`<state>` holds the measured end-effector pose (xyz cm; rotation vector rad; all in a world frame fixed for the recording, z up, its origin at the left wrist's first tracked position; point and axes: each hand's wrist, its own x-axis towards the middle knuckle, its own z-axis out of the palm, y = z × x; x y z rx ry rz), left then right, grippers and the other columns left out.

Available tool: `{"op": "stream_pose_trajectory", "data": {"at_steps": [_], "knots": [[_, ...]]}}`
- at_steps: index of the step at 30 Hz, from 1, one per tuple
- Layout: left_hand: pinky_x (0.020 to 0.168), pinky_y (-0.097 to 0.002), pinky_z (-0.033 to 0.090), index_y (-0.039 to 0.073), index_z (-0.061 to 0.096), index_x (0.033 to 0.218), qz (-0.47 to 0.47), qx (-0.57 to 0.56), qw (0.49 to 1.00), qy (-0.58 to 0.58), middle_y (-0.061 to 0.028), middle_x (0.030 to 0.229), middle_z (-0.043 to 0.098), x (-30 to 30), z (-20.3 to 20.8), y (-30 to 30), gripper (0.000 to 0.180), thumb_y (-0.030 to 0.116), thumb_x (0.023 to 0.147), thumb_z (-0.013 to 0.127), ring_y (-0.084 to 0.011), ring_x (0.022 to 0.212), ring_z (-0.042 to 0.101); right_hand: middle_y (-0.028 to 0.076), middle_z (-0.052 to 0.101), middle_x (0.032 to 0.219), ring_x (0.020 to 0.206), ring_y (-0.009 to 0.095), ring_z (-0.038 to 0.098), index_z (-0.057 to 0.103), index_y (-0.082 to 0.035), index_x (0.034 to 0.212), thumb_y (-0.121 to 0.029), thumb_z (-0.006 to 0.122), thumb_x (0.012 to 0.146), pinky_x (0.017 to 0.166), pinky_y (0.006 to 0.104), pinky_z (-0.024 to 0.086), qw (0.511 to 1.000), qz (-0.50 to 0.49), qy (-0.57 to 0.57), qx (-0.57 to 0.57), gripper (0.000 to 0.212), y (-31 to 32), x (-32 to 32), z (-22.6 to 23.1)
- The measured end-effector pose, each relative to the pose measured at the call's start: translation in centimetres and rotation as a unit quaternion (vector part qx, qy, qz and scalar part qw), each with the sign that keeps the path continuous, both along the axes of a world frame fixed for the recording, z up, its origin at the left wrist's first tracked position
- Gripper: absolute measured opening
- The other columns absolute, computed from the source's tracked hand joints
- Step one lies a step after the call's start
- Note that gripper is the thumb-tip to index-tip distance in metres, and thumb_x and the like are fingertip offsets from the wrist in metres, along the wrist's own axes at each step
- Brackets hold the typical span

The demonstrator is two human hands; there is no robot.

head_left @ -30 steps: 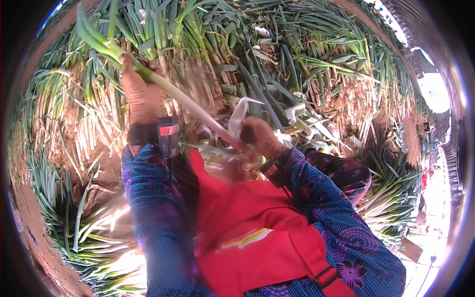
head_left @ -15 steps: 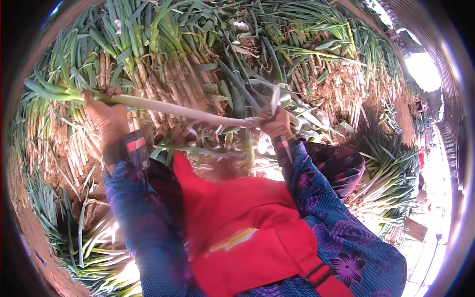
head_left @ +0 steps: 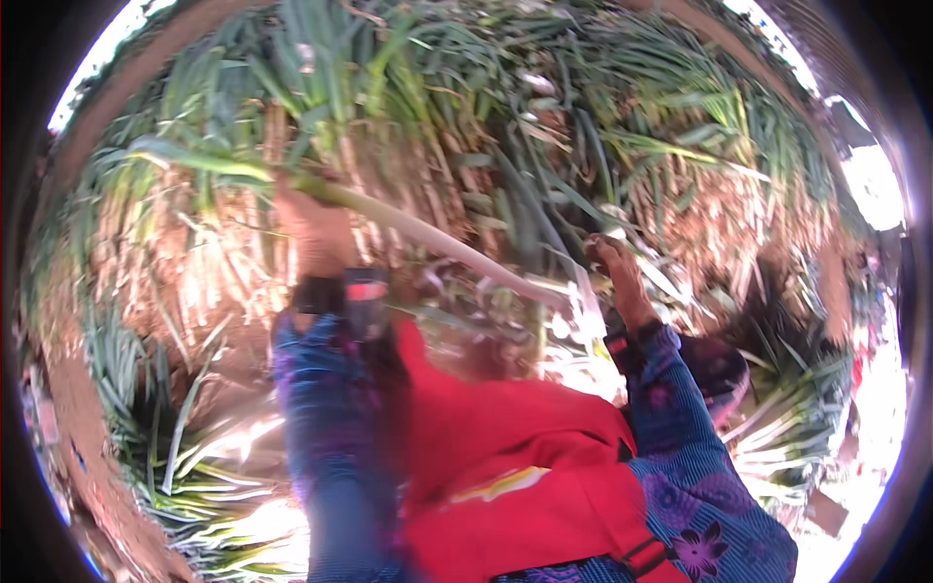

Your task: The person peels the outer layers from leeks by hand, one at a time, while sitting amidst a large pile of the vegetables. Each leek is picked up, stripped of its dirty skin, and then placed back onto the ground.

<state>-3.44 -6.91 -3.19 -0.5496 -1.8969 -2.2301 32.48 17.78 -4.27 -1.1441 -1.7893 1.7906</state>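
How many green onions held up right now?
1: the green onion in the left hand, slanting toward the right hand. Another could be hidden by blur.

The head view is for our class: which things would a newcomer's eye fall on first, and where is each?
The bright red apron stands out first, at lower centre. Above it, a long green-and-white stalk slants down to the right, gripped by the left hand, with the right hand near its pale end. Behind them, heaped leek-like stalks spread across the upper picture.
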Motion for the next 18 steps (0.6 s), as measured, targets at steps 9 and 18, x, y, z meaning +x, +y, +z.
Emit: {"op": "stream_pose_trajectory", "data": {"at_steps": [9, 18], "knots": [[0.08, -0.0517, 0.05, 0.005, 0.051, 0.107, -0.212, 0.334, 0.855, -0.334, -0.0123, 0.093, 0.057, 8.1, 5.1, 6.6, 0.048, 0.049, 0.095, 0.037, -0.0332, 0.092, 0.062, 0.006, 0.059, 0.087, 0.073, 0.014, 0.058, 0.05, 0.003, 0.123, -0.019, 0.05, 0.092, 0.066, 0.0271, 0.049, 0.942, 0.318, 0.069, -0.084, 0.038, -7.9, -6.7, 5.0], [0.076, -0.0408, 0.052, 0.007, 0.056, 0.107, -0.308, 0.238, 0.878, -0.28, -0.0069, 0.099, 0.063, 7.0, 3.6, 7.3, 0.024, 0.022, 0.09, 0.063, -0.0204, 0.092, 0.062, -0.002, 0.05, 0.075, 0.058, 0.006, 0.043, 0.048, 0.001, 0.126, -0.023, 0.048, 0.095, 0.049, 0.0215, 0.034, 0.94, 0.277, 0.076, -0.186, 0.039, -7.5, -4.6, 7.3]]}}
